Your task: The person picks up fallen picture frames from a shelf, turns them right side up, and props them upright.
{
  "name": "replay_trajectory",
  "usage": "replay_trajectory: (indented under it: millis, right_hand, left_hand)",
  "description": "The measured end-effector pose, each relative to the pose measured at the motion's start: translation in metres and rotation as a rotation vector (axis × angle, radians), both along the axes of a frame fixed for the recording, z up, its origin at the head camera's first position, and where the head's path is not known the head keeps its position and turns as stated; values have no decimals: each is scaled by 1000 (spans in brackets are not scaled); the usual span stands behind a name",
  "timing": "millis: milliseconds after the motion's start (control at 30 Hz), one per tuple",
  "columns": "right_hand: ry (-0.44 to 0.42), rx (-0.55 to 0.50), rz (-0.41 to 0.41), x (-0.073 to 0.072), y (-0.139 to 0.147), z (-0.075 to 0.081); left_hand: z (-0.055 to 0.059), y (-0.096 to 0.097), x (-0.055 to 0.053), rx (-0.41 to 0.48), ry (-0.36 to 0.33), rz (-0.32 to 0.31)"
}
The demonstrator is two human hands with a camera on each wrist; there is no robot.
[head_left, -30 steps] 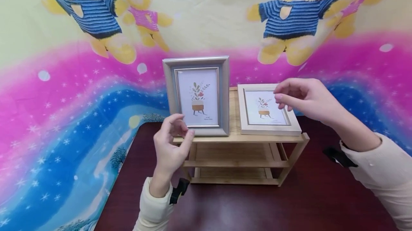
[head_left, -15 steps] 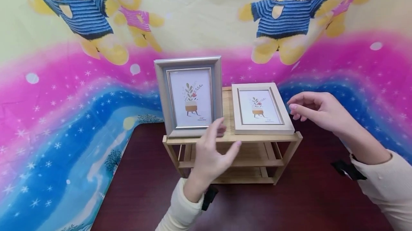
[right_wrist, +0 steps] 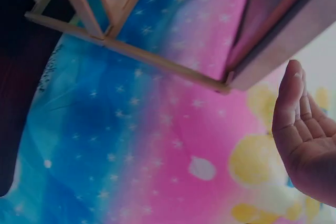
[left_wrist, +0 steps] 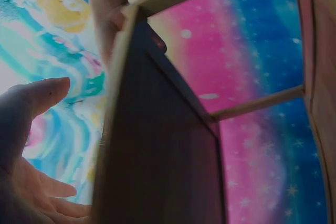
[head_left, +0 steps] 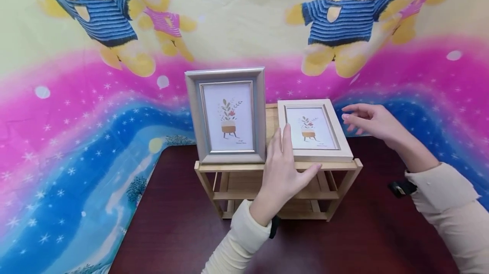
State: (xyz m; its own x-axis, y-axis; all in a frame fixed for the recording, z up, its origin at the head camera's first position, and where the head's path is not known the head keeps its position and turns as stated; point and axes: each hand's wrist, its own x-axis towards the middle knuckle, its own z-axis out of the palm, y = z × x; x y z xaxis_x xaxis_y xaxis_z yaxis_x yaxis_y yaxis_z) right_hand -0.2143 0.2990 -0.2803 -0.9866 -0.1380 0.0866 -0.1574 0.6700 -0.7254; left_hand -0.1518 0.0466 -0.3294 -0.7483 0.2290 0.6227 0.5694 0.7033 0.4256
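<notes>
My left hand (head_left: 282,174) is in front of the wooden rack, fingers straight and thumb spread. Its fingertips overlap the left edge of a cream picture frame (head_left: 284,117), which lies face up on the rack's top right. Just off that frame's right side is my right hand (head_left: 376,123), fingers loosely bent and holding nothing. A larger silver-grey picture frame (head_left: 195,117) stands upright on the top's left half. Both frames show a potted plant print. In the right wrist view my right hand (right_wrist: 310,153) appears beside the side edge of the cream frame (right_wrist: 286,40).
The light wooden rack (head_left: 229,166) has two lower shelves (head_left: 244,180) and stands on a dark red table (head_left: 164,223). Close behind hangs a colourful cloth (head_left: 244,23) printed with teddy bears. A rack edge (left_wrist: 113,114) runs near the left hand in the left wrist view.
My left hand has moved right, from before the silver-grey frame to the cream frame's left edge, its fingers straightening. My right hand has drawn off the cream frame to its right side.
</notes>
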Motion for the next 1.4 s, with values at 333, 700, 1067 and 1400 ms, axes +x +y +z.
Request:
replay_trajectory:
  millis: [333, 700, 1067, 1400]
  right_hand:
    - [-165, -87, -11, -35, 7, -19]
    - [-289, -206, 2, -47, 0, -25]
    - [-232, -244, -15, -51, -3, -26]
    - [-112, -358, -16, -46, -5, -17]
  left_hand:
    - [-1, 14, -15, 7, -152, 109]
    - [-2, 14, -19, -39, -211, 127]
    - [-1, 15, -20, -28, -226, 100]
    - [-1, 11, -22, 35, -163, 64]
